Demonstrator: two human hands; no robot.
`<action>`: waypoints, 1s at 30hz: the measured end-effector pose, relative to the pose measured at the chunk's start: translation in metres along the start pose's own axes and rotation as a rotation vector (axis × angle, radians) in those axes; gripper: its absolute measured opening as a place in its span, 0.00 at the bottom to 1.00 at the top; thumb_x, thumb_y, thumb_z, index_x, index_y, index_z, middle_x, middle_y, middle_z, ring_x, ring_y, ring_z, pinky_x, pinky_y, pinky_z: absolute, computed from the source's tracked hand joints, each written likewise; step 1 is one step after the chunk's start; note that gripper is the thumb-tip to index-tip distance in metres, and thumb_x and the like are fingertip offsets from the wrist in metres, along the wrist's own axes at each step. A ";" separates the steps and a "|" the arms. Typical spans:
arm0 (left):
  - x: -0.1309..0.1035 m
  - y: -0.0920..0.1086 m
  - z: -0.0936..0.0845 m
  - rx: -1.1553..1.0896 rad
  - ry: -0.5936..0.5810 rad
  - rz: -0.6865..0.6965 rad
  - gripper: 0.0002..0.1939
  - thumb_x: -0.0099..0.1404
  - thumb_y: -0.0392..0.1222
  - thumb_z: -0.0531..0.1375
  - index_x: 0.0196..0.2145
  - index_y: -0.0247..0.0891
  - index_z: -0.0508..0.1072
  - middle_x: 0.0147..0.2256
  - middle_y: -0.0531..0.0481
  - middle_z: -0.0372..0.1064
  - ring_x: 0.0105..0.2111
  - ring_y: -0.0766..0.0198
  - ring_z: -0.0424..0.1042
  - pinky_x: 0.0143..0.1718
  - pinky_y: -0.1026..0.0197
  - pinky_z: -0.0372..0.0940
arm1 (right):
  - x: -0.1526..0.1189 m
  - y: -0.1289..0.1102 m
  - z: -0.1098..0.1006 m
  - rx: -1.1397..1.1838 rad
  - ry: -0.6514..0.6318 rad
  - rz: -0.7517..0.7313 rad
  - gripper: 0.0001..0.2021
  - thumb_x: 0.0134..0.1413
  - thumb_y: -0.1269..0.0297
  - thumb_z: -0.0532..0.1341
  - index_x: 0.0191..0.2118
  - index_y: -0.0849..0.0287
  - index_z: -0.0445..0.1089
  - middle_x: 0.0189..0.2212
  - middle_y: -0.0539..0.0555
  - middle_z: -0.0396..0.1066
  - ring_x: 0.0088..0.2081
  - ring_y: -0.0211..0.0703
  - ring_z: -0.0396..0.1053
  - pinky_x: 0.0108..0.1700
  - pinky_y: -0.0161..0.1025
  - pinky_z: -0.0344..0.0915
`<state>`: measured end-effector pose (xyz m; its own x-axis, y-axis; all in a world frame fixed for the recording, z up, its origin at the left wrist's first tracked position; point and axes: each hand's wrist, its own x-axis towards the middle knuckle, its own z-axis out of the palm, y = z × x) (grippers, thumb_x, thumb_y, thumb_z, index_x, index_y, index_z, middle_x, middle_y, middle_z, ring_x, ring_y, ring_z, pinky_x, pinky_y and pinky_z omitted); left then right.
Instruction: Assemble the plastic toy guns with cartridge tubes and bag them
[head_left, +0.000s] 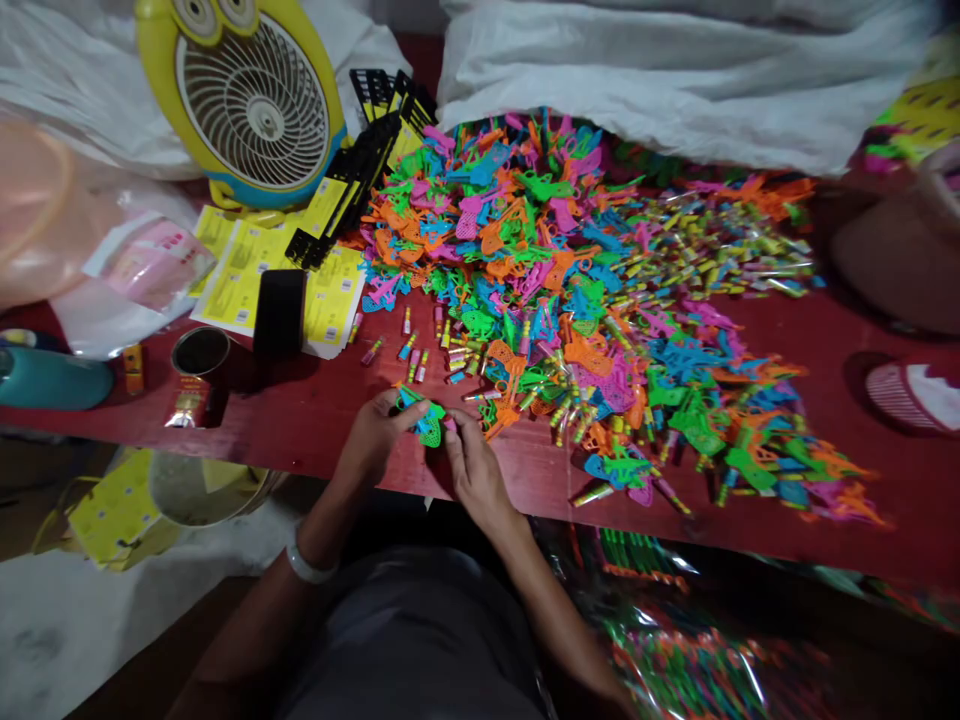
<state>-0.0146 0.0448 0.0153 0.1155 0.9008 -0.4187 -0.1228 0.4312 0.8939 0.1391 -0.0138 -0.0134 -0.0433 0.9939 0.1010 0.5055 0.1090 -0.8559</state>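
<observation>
Red table (285,425) bears a heap (517,210) beyond the fingers (457,458), seemingly for easy reach, while left hand (371,440) pinches a toy (430,428) and right hand (480,475) perhaps something pink (450,424).

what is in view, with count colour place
table: 1, red, centre
plastic pieces: many, multicoloured, centre, right
tubes: many, mostly yellow, among pieces
fan: 1, yellow, blue, back left
sacking: count unclear, white, back
sheets: several, yellow, below fan
strips: several, black, beside fan
phone: 1, black, on sheets
cup: 1, dark, near phone
packet: 1, pink, left
bottle: 1, teal, left
tub: 1, peach, left
bucket: 1, pale, below table
bundles: several, multicoloured, below table
striped cup: 1, red and white, right
vessel: 1, brown, right
left hand: 1, bare, on green piece
right hand: 1, bare, on pink bit
</observation>
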 end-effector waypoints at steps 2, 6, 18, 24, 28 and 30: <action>-0.004 -0.001 0.003 0.005 0.022 0.018 0.16 0.51 0.50 0.71 0.28 0.35 0.74 0.26 0.55 0.69 0.28 0.68 0.65 0.34 0.65 0.63 | 0.006 0.001 0.004 0.024 -0.033 -0.045 0.15 0.72 0.60 0.50 0.57 0.58 0.65 0.50 0.61 0.74 0.51 0.48 0.72 0.53 0.46 0.70; -0.006 -0.005 0.003 -0.060 0.085 0.044 0.17 0.50 0.50 0.72 0.28 0.35 0.74 0.25 0.56 0.68 0.27 0.69 0.65 0.33 0.66 0.62 | 0.009 0.005 0.003 0.062 -0.023 -0.034 0.14 0.71 0.59 0.51 0.54 0.56 0.68 0.48 0.58 0.75 0.49 0.47 0.73 0.52 0.44 0.70; -0.008 0.000 0.010 0.016 0.099 0.040 0.17 0.50 0.50 0.71 0.26 0.36 0.72 0.24 0.56 0.67 0.26 0.69 0.64 0.30 0.66 0.62 | 0.015 0.013 -0.001 0.093 0.045 -0.036 0.12 0.70 0.60 0.54 0.51 0.54 0.72 0.48 0.57 0.77 0.48 0.46 0.74 0.52 0.45 0.71; -0.006 -0.003 0.009 0.051 0.095 0.068 0.16 0.52 0.49 0.70 0.27 0.36 0.72 0.23 0.57 0.66 0.25 0.69 0.63 0.29 0.66 0.61 | 0.015 0.013 0.001 0.111 0.023 -0.013 0.12 0.69 0.59 0.55 0.50 0.54 0.73 0.46 0.56 0.77 0.48 0.47 0.74 0.51 0.45 0.71; -0.002 -0.008 0.008 0.128 0.068 0.107 0.14 0.53 0.49 0.69 0.27 0.37 0.72 0.23 0.57 0.65 0.25 0.69 0.63 0.29 0.66 0.61 | 0.016 0.014 0.001 0.119 0.023 0.036 0.13 0.70 0.58 0.54 0.51 0.55 0.72 0.47 0.56 0.77 0.47 0.47 0.75 0.51 0.45 0.71; 0.001 -0.015 0.009 0.111 0.086 0.105 0.14 0.54 0.49 0.68 0.28 0.37 0.71 0.23 0.57 0.65 0.25 0.69 0.63 0.29 0.66 0.61 | 0.017 0.016 0.001 0.090 0.014 0.017 0.14 0.70 0.58 0.54 0.51 0.55 0.72 0.48 0.57 0.77 0.49 0.47 0.75 0.52 0.45 0.71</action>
<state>-0.0036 0.0387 0.0024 0.0222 0.9438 -0.3296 -0.0195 0.3301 0.9438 0.1456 0.0049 -0.0262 -0.0227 0.9954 0.0930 0.4269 0.0938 -0.8994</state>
